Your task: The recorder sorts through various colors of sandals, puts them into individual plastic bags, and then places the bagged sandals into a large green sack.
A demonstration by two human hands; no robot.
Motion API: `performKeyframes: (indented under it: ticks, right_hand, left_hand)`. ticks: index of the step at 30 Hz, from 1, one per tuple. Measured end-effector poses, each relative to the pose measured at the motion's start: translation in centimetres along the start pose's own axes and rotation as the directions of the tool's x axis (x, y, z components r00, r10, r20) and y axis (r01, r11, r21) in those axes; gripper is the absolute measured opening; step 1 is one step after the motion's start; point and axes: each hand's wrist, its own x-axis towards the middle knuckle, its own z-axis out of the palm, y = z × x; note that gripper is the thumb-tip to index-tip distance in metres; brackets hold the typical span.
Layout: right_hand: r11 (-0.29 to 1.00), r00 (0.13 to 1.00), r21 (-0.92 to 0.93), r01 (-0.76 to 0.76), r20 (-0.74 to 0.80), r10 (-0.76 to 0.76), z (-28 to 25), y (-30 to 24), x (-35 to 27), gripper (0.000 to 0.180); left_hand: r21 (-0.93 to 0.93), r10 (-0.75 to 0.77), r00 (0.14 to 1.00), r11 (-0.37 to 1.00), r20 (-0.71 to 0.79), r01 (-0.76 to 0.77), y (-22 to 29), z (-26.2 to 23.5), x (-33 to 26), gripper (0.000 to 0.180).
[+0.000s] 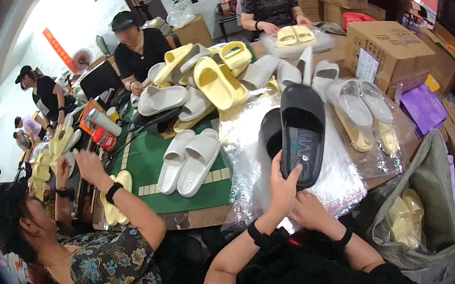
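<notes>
Black slide sandal [302, 134] stands lengthwise away from her, left hand [282, 186] gripping its heel, right hand [311, 210] resting loosely curled just below.

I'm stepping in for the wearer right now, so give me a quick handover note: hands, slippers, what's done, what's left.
Left hand: holds the black slipper upright by its lower end.
Right hand: rests low on the clear plastic bags; whether it grips one cannot be told.
A second black slipper sits just behind the first.
Done: bagged pairs lie to the right.
Left: loose white and yellow slippers piled on the green table.
</notes>
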Motion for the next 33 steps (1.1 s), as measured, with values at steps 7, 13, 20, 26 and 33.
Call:
performKeyframes:
  ticks: [7, 13, 20, 26, 33]
  right_hand:
    - [0.998, 0.998, 0.009, 0.059, -0.030, -0.059, 2.2, 2.5, -0.9, 0.041]
    - [0.996, 0.987, 0.091, 0.009, -0.161, 0.006, 2.1, 1.6, -0.9, 0.047]
    - [0.978, 1.000, 0.209, 0.006, 0.001, -0.006, 2.0, 1.4, -0.8, 0.057]
    - [0.980, 0.997, 0.191, -0.063, -0.033, 0.071, 1.7, 1.5, -0.8, 0.049]
    - [0.980, 0.998, 0.198, -0.017, -0.058, 0.029, 3.9, 2.2, 0.0, 0.050]
  left_hand:
    - [0.035, -0.282, 0.932, 0.959, 0.228, 0.282, -4.8, 1.2, -0.1, 0.061]
    - [-0.043, -0.409, 0.881, 0.902, 0.238, 0.430, -6.5, 3.3, -0.1, 0.057]
    - [0.234, -0.314, 0.936, 0.933, 0.158, 0.273, -11.5, 3.5, 1.0, 0.051]
    - [-0.118, -0.515, 0.829, 0.829, 0.218, 0.546, -3.7, 8.1, -0.4, 0.032]
    - [-0.113, -0.471, 0.874, 0.868, 0.117, 0.483, -9.7, 4.1, 1.6, 0.067]
